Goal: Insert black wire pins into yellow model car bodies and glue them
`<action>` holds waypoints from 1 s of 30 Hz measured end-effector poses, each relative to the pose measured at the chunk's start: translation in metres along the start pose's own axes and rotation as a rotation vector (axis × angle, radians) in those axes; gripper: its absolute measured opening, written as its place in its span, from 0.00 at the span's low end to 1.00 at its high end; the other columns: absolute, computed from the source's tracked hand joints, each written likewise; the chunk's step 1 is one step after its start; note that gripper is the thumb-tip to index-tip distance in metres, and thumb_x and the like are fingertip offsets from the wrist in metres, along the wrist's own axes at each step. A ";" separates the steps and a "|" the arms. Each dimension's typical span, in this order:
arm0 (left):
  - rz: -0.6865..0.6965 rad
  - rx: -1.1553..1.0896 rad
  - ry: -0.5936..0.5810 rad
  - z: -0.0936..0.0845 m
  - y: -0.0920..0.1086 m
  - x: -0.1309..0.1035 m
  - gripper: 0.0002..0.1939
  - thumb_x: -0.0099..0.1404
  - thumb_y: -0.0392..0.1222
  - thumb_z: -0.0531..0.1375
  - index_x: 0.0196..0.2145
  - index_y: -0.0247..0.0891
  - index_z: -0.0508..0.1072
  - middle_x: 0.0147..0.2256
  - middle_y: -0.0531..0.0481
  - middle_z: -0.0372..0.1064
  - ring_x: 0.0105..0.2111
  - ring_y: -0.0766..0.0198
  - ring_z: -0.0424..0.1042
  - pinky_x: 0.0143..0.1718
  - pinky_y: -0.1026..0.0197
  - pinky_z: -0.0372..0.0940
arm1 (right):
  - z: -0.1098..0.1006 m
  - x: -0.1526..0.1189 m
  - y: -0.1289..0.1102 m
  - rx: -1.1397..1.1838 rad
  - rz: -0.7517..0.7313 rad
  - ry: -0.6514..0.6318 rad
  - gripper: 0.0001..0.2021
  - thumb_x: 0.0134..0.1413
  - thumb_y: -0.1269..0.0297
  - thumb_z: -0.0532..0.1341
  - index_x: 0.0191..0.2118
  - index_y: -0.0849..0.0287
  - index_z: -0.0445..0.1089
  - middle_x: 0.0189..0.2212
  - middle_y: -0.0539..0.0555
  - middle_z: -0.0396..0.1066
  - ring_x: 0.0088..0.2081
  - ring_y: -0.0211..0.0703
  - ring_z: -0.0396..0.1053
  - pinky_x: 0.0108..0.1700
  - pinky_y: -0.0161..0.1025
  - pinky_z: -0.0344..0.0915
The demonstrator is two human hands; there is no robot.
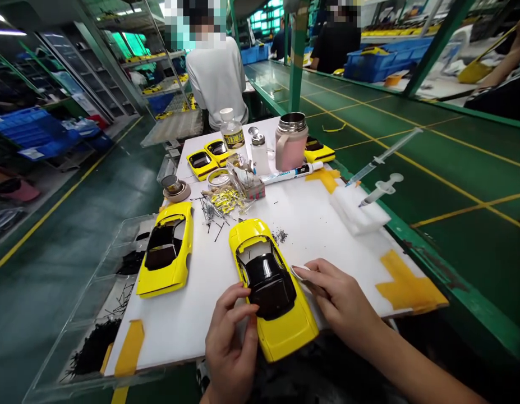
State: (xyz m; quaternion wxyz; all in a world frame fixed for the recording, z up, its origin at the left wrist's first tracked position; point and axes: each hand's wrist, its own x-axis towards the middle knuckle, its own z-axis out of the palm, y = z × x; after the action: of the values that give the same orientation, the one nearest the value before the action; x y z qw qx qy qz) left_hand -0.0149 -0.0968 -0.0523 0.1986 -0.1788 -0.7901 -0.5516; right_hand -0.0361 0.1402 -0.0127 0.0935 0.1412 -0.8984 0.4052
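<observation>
A yellow toy car body [287,335] with a black roof and rear lies at the front edge of the white board, between my hands. My left hand [233,331] grips its left side, fingertips on the black part. My right hand [337,294] is closed on a small white pad [300,271], which is against the car body's right side. A second yellow car body [165,276] sits on the board to the left. Small black bits [280,235] are scattered just beyond the near car body.
Bagged yellow parts [226,200], a pink mug [290,147], bottles and a marker [291,173] stand or lie farther back. Syringes stick up from white foam [360,210] at right. A clear tray [95,297] of black parts is at left. A person [217,73] is ahead.
</observation>
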 end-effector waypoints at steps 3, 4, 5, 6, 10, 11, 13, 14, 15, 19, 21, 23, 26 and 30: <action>0.004 0.018 0.002 0.000 0.002 0.001 0.13 0.69 0.26 0.58 0.44 0.41 0.74 0.54 0.43 0.69 0.59 0.58 0.69 0.61 0.53 0.67 | -0.003 -0.006 0.002 0.007 0.016 -0.022 0.22 0.60 0.77 0.53 0.52 0.53 0.79 0.40 0.54 0.75 0.40 0.41 0.76 0.41 0.35 0.74; 0.007 0.026 0.004 0.000 0.003 0.002 0.13 0.69 0.26 0.58 0.44 0.41 0.74 0.53 0.43 0.69 0.58 0.58 0.69 0.61 0.53 0.67 | -0.003 -0.006 0.003 0.012 0.021 -0.020 0.22 0.60 0.77 0.54 0.52 0.53 0.79 0.41 0.54 0.75 0.40 0.41 0.76 0.41 0.34 0.74; 0.007 0.033 0.004 0.000 0.003 0.002 0.13 0.69 0.26 0.58 0.44 0.41 0.74 0.53 0.43 0.69 0.58 0.58 0.69 0.61 0.53 0.68 | -0.003 -0.005 0.004 0.017 0.024 -0.009 0.23 0.60 0.78 0.54 0.53 0.54 0.78 0.42 0.55 0.75 0.41 0.40 0.76 0.42 0.34 0.74; 0.005 0.037 0.004 0.000 0.004 0.003 0.12 0.69 0.26 0.58 0.44 0.41 0.74 0.53 0.44 0.69 0.58 0.58 0.69 0.60 0.53 0.68 | -0.003 -0.004 0.004 0.021 0.025 0.006 0.24 0.59 0.78 0.54 0.54 0.55 0.78 0.43 0.55 0.75 0.41 0.40 0.76 0.43 0.34 0.74; 0.004 0.040 0.004 0.000 0.004 0.003 0.12 0.69 0.26 0.58 0.44 0.41 0.75 0.53 0.44 0.69 0.58 0.59 0.69 0.61 0.54 0.68 | 0.003 0.001 0.007 0.007 -0.018 0.028 0.26 0.57 0.80 0.53 0.57 0.57 0.76 0.45 0.57 0.75 0.43 0.41 0.76 0.44 0.35 0.74; 0.004 0.039 0.004 0.000 0.004 0.003 0.13 0.68 0.26 0.58 0.44 0.41 0.75 0.53 0.44 0.69 0.58 0.59 0.69 0.61 0.55 0.67 | 0.005 0.001 0.008 0.004 -0.034 0.026 0.27 0.57 0.80 0.53 0.57 0.57 0.76 0.45 0.57 0.75 0.43 0.42 0.77 0.44 0.36 0.75; 0.008 0.035 0.004 0.000 0.004 0.003 0.13 0.68 0.26 0.58 0.44 0.41 0.75 0.53 0.44 0.69 0.58 0.59 0.69 0.61 0.55 0.67 | 0.006 0.000 0.009 0.005 -0.050 0.027 0.27 0.56 0.80 0.53 0.56 0.56 0.77 0.45 0.57 0.75 0.43 0.42 0.77 0.44 0.36 0.75; 0.005 0.033 0.004 0.000 0.004 0.003 0.13 0.68 0.26 0.58 0.44 0.41 0.75 0.53 0.44 0.69 0.58 0.58 0.69 0.61 0.54 0.67 | 0.006 -0.001 0.010 0.009 -0.049 0.027 0.27 0.56 0.80 0.53 0.56 0.55 0.77 0.45 0.56 0.75 0.43 0.42 0.77 0.44 0.36 0.75; 0.004 0.032 0.006 0.000 0.004 0.003 0.13 0.68 0.26 0.58 0.44 0.41 0.75 0.53 0.44 0.69 0.58 0.58 0.69 0.61 0.54 0.68 | 0.006 -0.002 0.011 0.015 -0.042 0.028 0.27 0.56 0.80 0.53 0.55 0.54 0.77 0.44 0.56 0.75 0.43 0.42 0.77 0.44 0.36 0.74; -0.002 0.043 0.017 0.001 0.004 0.003 0.12 0.68 0.26 0.58 0.43 0.41 0.75 0.53 0.43 0.70 0.58 0.56 0.69 0.59 0.53 0.69 | -0.002 -0.001 0.009 0.087 0.014 0.027 0.20 0.62 0.75 0.54 0.50 0.52 0.80 0.42 0.55 0.76 0.42 0.42 0.76 0.44 0.35 0.74; 0.000 0.040 0.018 0.001 0.003 0.003 0.12 0.68 0.26 0.58 0.43 0.41 0.75 0.53 0.43 0.70 0.58 0.56 0.70 0.58 0.53 0.70 | -0.010 0.006 0.007 0.135 0.039 0.037 0.15 0.66 0.69 0.56 0.45 0.53 0.81 0.39 0.55 0.77 0.39 0.41 0.76 0.42 0.35 0.73; -0.001 0.026 0.014 0.001 0.002 0.002 0.13 0.68 0.26 0.58 0.44 0.41 0.75 0.54 0.43 0.69 0.59 0.57 0.69 0.59 0.53 0.69 | -0.021 0.020 0.004 0.147 0.042 0.079 0.12 0.66 0.67 0.57 0.42 0.55 0.80 0.37 0.54 0.77 0.38 0.41 0.76 0.40 0.35 0.72; -0.003 0.012 0.004 0.000 0.000 0.000 0.13 0.69 0.26 0.58 0.45 0.41 0.74 0.55 0.44 0.68 0.60 0.58 0.68 0.61 0.54 0.67 | -0.042 0.058 0.000 0.036 0.003 0.203 0.13 0.64 0.70 0.58 0.44 0.55 0.80 0.37 0.53 0.77 0.38 0.43 0.76 0.40 0.37 0.71; 0.000 0.008 0.002 0.000 -0.002 -0.002 0.13 0.69 0.25 0.58 0.45 0.40 0.74 0.55 0.43 0.68 0.60 0.58 0.68 0.61 0.54 0.67 | -0.070 0.136 -0.001 -0.186 -0.059 0.466 0.15 0.63 0.72 0.58 0.52 0.56 0.75 0.43 0.53 0.77 0.42 0.45 0.76 0.49 0.42 0.71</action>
State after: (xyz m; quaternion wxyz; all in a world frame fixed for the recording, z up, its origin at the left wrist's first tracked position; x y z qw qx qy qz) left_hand -0.0142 -0.0977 -0.0552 0.2001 -0.1776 -0.7921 -0.5487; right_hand -0.1602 0.1680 0.0722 0.3224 0.0609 -0.8814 0.3397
